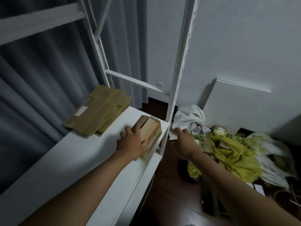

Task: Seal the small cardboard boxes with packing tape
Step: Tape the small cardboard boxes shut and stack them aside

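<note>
Where the box sits: while the person leans in over the white shelf, a small cardboard box stands at the shelf's front right corner, hard against the upright post; its top flaps meet with a dark slit showing between them.
Left hand: the left hand holds the box from its near side, fingers curled over the top edge and thumb round the right face.
Right hand: the right hand reaches out past the post, over the floor; its fingertips are blurred against a white cloth, so I cannot tell whether it grips anything.
Further back on the shelf: a stack of flattened cartons lies near the curtain, apart from the box.
On the floor: a heap of yellow fabric and crumpled wrapping lies right of the post.
</note>
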